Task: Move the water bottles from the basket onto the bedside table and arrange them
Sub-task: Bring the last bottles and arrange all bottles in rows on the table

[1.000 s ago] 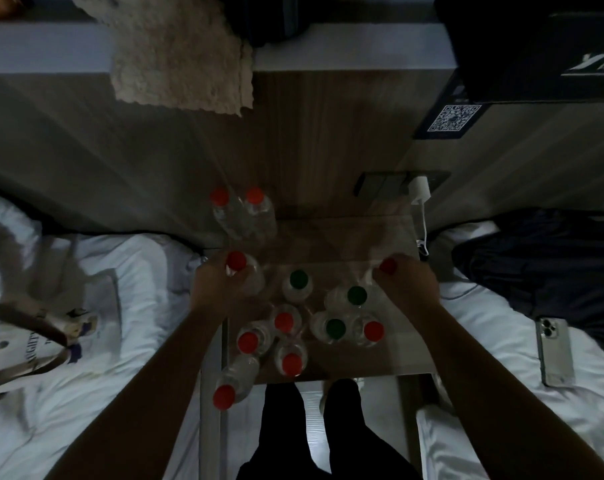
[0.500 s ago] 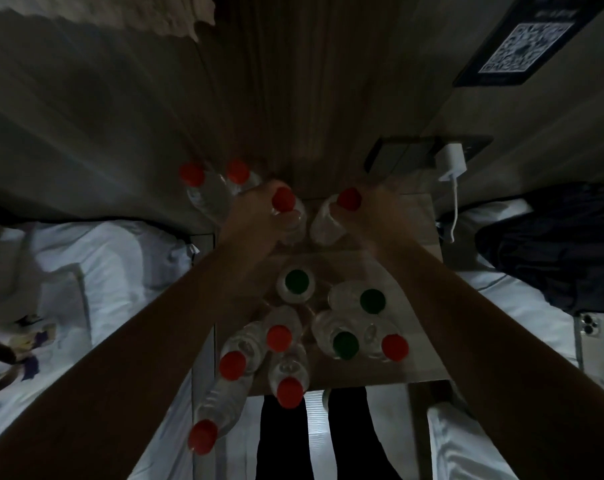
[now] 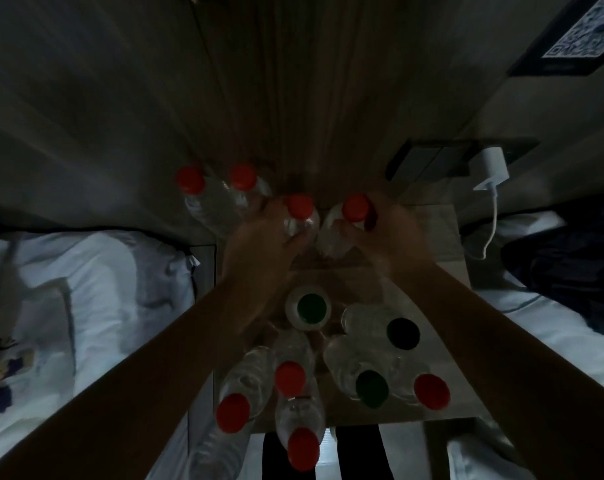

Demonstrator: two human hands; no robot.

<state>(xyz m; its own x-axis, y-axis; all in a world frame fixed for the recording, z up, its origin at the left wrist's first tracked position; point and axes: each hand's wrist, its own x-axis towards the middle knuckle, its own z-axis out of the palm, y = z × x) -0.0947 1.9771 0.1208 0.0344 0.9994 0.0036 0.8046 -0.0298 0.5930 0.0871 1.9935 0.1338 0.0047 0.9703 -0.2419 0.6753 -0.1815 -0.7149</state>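
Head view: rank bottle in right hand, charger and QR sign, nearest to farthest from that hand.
1. The bottle: gripped by the right hand, back of table.
2. The charger: plugged in, to its right.
3. The QR sign: top right corner, farthest.

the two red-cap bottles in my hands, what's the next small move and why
Probably set both down on the bedside table and let go: the left hand holds the left-hand bottle, the right hand the right-hand bottle, already level with the two back bottles by the wall, extending that row.
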